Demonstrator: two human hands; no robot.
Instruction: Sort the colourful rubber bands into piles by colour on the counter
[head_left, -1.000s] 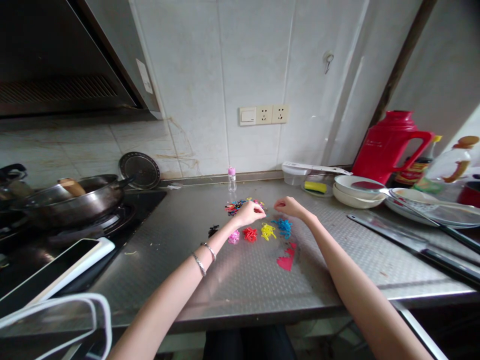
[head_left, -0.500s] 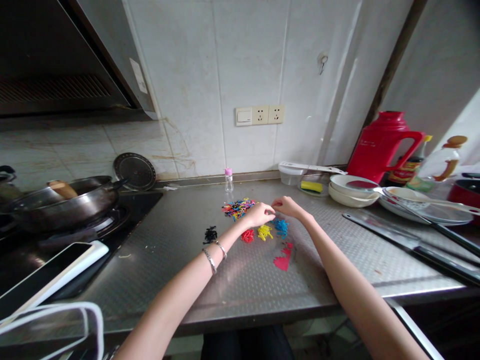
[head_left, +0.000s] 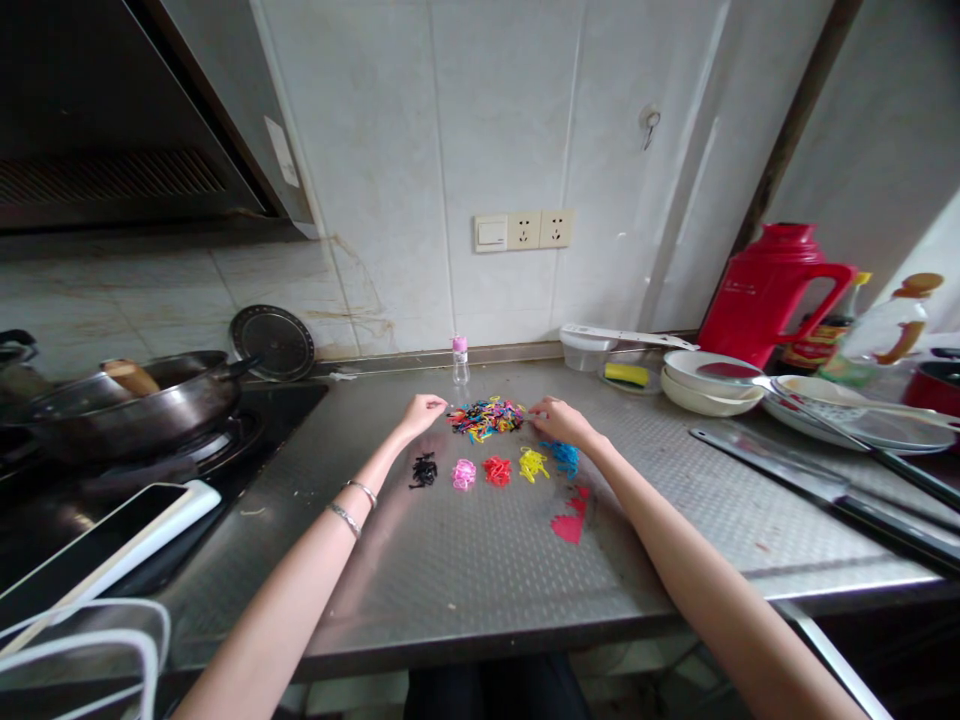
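Note:
A mixed heap of small coloured rubber bands [head_left: 487, 417] lies on the steel counter [head_left: 480, 560]. In front of it sits a row of sorted little piles: black [head_left: 424, 469], pink [head_left: 463, 473], red [head_left: 496, 470], yellow [head_left: 532, 463] and blue [head_left: 565, 455]. My left hand [head_left: 422, 411] hovers just left of the mixed heap, fingers curled in a pinch. My right hand [head_left: 553, 419] rests at the heap's right edge, fingers pinched together at the bands. What either pinch holds is too small to see.
A small pink-capped bottle [head_left: 460, 359] stands behind the heap. A red scrap [head_left: 570, 520] lies near the blue pile. A wok [head_left: 127, 395] sits on the stove at left, with a phone [head_left: 105, 545] nearer me. Bowls [head_left: 709, 380], a red thermos [head_left: 772, 290] and a long knife [head_left: 817, 485] crowd the right.
My left hand has moved from over the sorted piles to the left side of the mixed heap, uncovering the pink pile. My right hand has shifted slightly toward the heap's right edge.

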